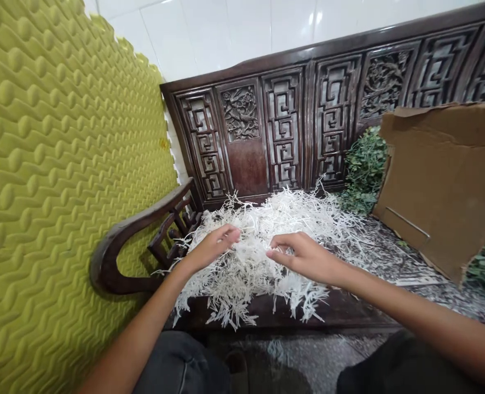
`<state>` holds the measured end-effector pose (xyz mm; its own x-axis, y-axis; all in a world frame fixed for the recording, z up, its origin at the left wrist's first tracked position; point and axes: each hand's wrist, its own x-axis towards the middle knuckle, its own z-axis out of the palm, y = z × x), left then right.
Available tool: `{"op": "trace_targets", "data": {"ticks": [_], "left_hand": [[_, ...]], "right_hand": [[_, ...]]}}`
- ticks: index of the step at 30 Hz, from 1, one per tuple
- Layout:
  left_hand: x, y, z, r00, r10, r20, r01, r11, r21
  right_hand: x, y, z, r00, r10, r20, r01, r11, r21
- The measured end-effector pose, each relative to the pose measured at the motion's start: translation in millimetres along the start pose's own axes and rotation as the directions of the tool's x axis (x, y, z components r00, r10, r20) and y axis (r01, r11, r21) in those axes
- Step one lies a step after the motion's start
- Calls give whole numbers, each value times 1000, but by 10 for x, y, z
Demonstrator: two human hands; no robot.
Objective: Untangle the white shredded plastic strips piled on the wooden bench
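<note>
A loose heap of white branching artificial sprigs [242,279] covers the left end of a dark wooden bench seat and hangs over its front edge. Above the heap, my left hand [215,246] has its fingers bent together, their tips beside pale sprigs; what lies between them is hard to make out. Facing it from the right, my right hand [302,256] has thumb and forefinger brought together at a white sprig [264,253]. A small gap separates the two hands, with tangled white strands between and below them.
The bench has a carved backrest [248,169] and a curved armrest [107,262] on the left. A yellow textured foam mat [62,164] stands beside it. At right, a brown cardboard piece [443,186] leans among green artificial foliage [363,169]. White tiles [226,33] line the wall behind.
</note>
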<state>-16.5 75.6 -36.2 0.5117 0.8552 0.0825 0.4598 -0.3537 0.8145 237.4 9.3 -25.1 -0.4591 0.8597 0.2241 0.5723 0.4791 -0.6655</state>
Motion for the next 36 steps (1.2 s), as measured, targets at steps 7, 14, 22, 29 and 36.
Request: {"op": "trace_targets", "data": {"ticks": [7,14,22,29,36], "left_hand": [[9,311,175,963,104,248,-155,968,195],[117,122,134,993,108,-49,-96,976,198],[258,-339,-299,753,81,-653,182,928,325],[64,-315,-228,953,41,-301,11,986,169],[-28,247,75,990,133,37,-137,966,221]], "right_hand": [[40,-2,49,1000,7,11,-7,999,-42],[7,-89,17,998,-41,41,40,999,19],[-161,-657,92,964,-175,201,147,978,144],[-36,-253,138,996,-72,52,77,993,-86],[91,178,107,995,40,-93,-48,994,-94]]}}
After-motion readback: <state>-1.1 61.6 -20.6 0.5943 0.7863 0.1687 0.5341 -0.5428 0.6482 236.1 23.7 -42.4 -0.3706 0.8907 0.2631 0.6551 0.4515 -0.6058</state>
